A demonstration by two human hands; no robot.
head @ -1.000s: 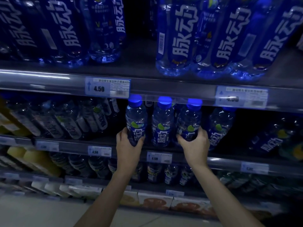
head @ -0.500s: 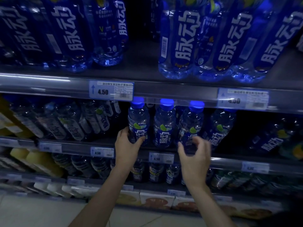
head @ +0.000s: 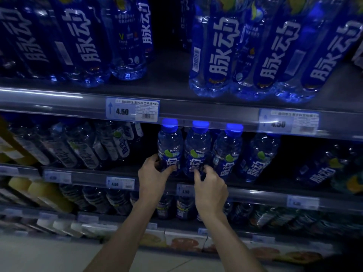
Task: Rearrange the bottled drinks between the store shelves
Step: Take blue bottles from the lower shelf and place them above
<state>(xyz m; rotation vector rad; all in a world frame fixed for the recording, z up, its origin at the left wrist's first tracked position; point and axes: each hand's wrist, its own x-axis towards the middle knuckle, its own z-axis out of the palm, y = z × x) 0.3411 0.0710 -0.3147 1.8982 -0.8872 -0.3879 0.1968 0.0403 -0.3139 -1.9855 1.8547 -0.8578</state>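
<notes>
Several blue-capped drink bottles stand in a row at the front of the middle shelf [head: 255, 190]. My left hand [head: 152, 177] grips the lower part of the leftmost bottle [head: 170, 146]. My right hand [head: 211, 185] has its fingers curled on the base of the second bottle [head: 198, 152]. The third bottle [head: 227, 154] and fourth bottle [head: 257, 156] stand free to the right. Both held bottles are upright on the shelf.
The top shelf [head: 172, 107] carries tall blue bottles in two groups with a gap [head: 169, 61] between them. Clear bottles [head: 82, 148] fill the middle shelf's left. Yellow bottles [head: 45, 195] and boxed cartons [head: 182, 240] sit lower down. Price tags [head: 132, 111] line the rails.
My right hand let go of the third bottle, drew back, then moved left onto the base of the second bottle. My left hand kept its grip on the leftmost bottle.
</notes>
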